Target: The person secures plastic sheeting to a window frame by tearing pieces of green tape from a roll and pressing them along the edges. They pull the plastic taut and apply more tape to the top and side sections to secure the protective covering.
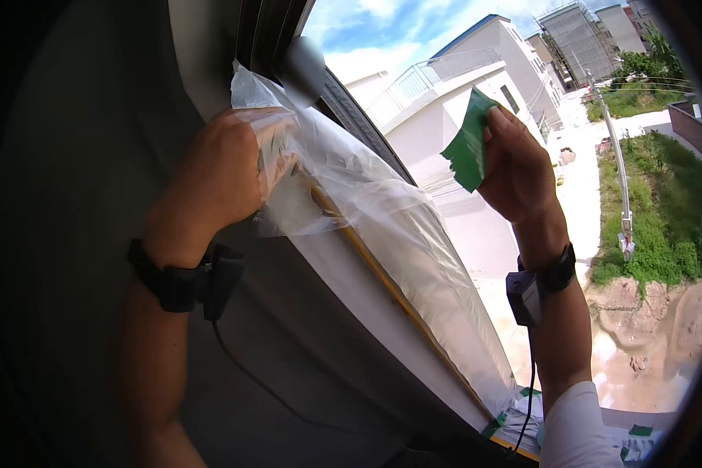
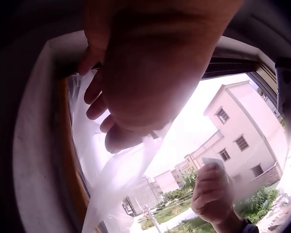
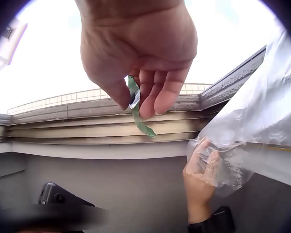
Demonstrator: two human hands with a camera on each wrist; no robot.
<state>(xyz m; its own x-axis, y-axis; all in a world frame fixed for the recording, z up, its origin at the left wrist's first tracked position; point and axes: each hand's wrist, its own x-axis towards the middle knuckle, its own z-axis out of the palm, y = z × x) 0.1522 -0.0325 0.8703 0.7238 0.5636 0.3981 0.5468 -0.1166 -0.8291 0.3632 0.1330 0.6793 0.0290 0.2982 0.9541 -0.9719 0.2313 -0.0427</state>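
My left hand (image 1: pixel 222 168) grips the upper end of a clear plastic film (image 1: pixel 374 183) that runs down along the window ledge. Some of the film drapes over the fingers, as the right wrist view shows of the left hand (image 3: pixel 200 174). Out in front of the window opening, my right hand (image 1: pixel 522 168) pinches a torn piece of green tape (image 1: pixel 468 148) between thumb and fingers. In the right wrist view the tape (image 3: pixel 141 121) hangs edge-on, slightly twisted, apart from the film.
A yellow strip (image 1: pixel 405 300) runs along the ledge beside the film. The dark window frame (image 1: pixel 374 136) borders the opening. More green tape (image 1: pixel 491 427) sticks at the film's lower end. Outside, far below, are a pole (image 1: pixel 622 171), grass and buildings.
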